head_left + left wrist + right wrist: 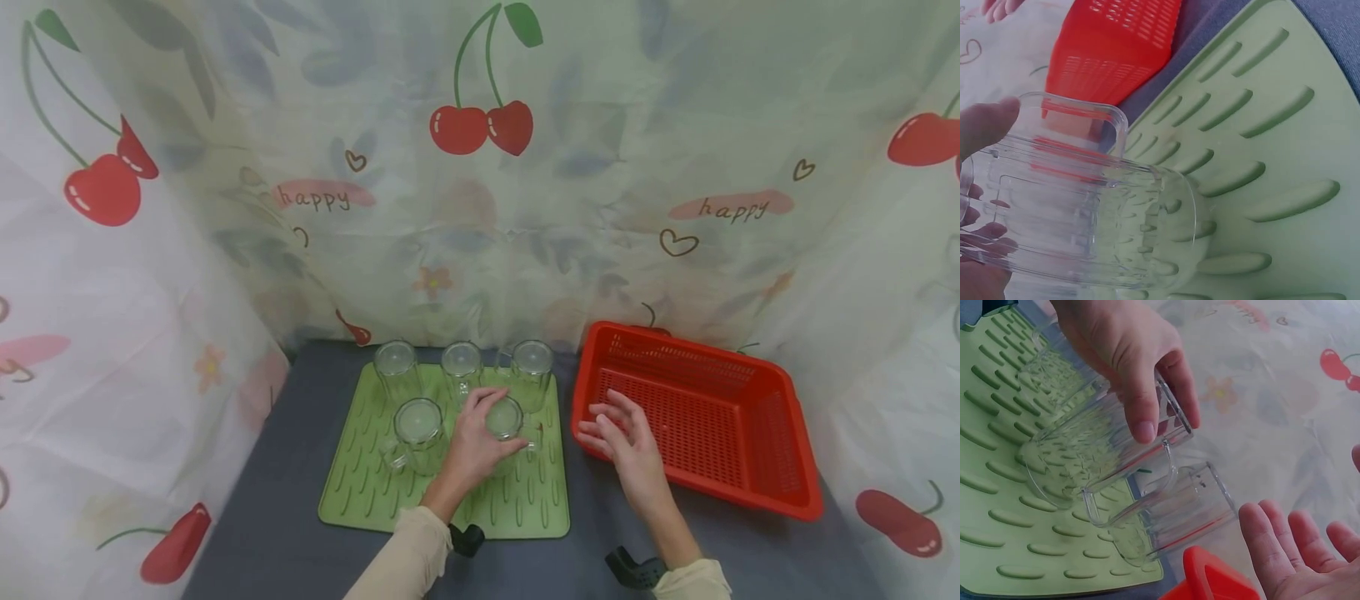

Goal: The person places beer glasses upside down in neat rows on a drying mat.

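My left hand [474,442] grips a clear glass mug [505,419] around its upper end, fingers on one side and thumb on the other. The mug's lower end is on or just above a green ridged drying mat [360,500]; I cannot tell which. Its handle [1094,506] points right, towards the basket. To its left stands another glass mug [418,423], its handle to the lower left. My right hand [633,450] hovers by the left edge of a red plastic basket [750,493], fingers spread and holding nothing.
Along the mat's back edge stand three more glass mugs, at the left [396,360], middle [461,360] and right [532,360]. Mat and basket lie on a dark grey table [277,500]. A cherry-print curtain [480,225] hangs close behind and at both sides.
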